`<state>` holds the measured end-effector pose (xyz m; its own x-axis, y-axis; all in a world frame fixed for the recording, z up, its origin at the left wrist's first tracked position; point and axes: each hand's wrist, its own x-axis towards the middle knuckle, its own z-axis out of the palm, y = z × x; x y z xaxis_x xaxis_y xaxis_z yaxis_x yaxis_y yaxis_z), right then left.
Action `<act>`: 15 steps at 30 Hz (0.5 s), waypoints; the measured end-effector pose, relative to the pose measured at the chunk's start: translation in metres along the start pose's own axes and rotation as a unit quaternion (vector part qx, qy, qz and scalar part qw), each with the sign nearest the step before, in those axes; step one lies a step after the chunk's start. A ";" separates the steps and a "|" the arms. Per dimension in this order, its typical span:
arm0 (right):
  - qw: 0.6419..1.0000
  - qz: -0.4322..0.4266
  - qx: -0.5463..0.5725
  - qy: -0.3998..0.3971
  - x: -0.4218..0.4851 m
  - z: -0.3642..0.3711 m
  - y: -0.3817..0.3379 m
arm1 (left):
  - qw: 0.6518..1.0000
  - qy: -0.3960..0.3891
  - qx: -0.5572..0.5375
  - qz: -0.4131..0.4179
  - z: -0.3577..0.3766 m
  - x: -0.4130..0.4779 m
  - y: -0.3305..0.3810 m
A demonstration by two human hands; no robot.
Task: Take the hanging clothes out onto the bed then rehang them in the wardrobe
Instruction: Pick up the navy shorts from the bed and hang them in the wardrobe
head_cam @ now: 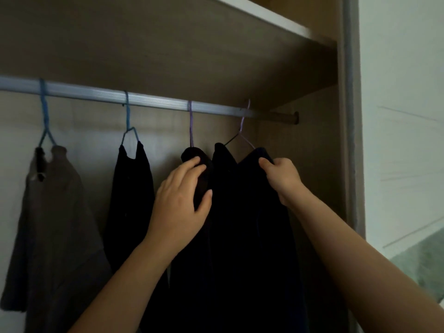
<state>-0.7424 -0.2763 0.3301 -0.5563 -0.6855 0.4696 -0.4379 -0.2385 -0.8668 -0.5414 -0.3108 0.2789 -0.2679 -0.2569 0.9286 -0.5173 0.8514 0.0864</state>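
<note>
4 garments hang on the rail [149, 98] in the wardrobe [346, 140]. Left hand [180, 200] grips the shoulder of a black garment [199, 179]. Right hand [281, 176] pinches the shoulder of the rightmost dark garment [249, 224].

A pale white wall [403, 68] fills the right side of the view, smooth and brightly lit, with a few faint thin lines slanting across its middle. In the lower right corner lies a patch of soft, light green fabric [422, 265], blurred and cut off by the picture's edge; what it belongs to cannot be told. The wall looks far brighter than the dim, shadowed area to its left.
</note>
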 end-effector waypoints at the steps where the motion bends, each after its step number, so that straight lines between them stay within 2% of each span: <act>1: 1.000 -0.009 -0.019 0.007 0.008 0.002 -0.003 | 1.000 -0.002 -0.001 0.000 -0.001 -0.001 -0.001; 4: 0.995 -0.036 -0.094 0.016 0.032 0.001 -0.014 | 1.000 -0.006 -0.003 0.000 0.000 -0.002 -0.003; 8: 0.978 -0.064 -0.199 -0.015 0.052 0.000 -0.027 | 1.000 -0.009 -0.008 -0.003 0.000 -0.003 -0.005; 15: 0.969 -0.069 -0.234 -0.035 0.069 0.000 -0.022 | 1.000 -0.009 -0.012 0.000 0.002 -0.005 -0.005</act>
<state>-0.7714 -0.3182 0.3811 -0.4282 -0.7178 0.5490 -0.7856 -0.0046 -0.6188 -0.5388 -0.3145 0.2732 -0.2826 -0.2640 0.9222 -0.4982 0.8619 0.0941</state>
